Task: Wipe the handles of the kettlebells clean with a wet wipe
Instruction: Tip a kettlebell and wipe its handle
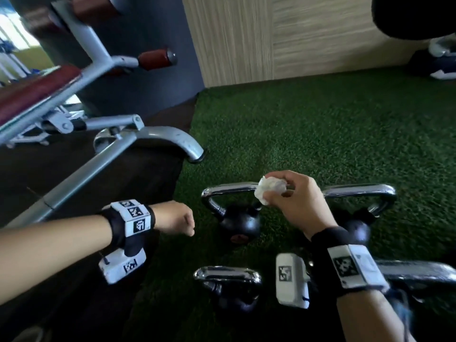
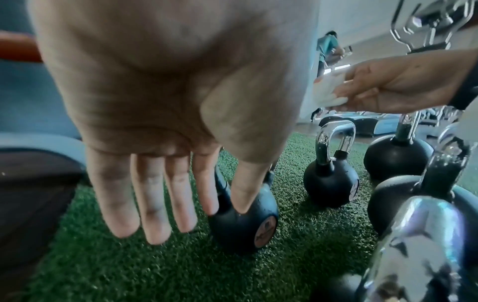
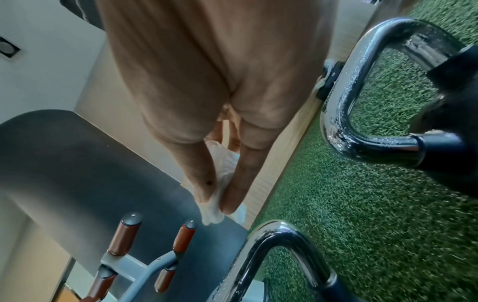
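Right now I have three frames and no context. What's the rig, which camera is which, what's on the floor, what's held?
No robot: a person wearing cameras on the head and both wrists. The head view looks down at both hands; each wrist view looks along its own palm. On the green artificial turf stand black kettlebells with chrome handles; a grey-framed gym bench with maroon padding is on the left. The right hand pinches a crumpled white wet wipe just above those handles. The left hand holds nothing; the left wrist view shows its fingers straight.
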`<state>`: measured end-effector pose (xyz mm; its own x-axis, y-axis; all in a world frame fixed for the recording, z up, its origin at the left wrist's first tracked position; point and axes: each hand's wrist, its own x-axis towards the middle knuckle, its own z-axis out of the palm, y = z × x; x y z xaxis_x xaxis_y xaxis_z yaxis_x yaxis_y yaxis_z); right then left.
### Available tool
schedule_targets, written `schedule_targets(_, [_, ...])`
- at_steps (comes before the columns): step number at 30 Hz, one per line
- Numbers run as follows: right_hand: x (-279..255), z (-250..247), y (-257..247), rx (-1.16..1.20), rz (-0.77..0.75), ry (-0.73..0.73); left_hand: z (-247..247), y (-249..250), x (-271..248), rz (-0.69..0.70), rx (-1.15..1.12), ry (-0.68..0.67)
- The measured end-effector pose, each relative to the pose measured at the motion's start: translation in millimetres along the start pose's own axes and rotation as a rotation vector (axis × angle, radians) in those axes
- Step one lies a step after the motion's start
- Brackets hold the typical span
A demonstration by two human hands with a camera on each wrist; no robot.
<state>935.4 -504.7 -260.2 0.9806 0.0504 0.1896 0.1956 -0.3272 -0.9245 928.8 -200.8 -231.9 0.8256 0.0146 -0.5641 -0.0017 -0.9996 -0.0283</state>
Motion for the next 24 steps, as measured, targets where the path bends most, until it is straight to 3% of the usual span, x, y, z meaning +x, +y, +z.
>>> schedule_targets(6, [14.8,-2.8,17.0,-0.037,0.018,0.016,48.2,-15.9,68.0,0.011,-0.316,0.039])
schedule_targets(12, [28.3,13.4,20.8,-0.112,0.011,0.024,76.7,-19.2,108.7,0.048,-0.646,0.183])
schedule_targets(16, [33.3,26.5,14.2,-0.160,-0.016,0.049,92.0,-21.1,133.0,0.078,-0.912,0.176])
schedule_targets(24, [40.3,54.3,-2.1,-0.257,-0.049,0.089,87.4,6.5,134.3,0.094,-0.972,0.169])
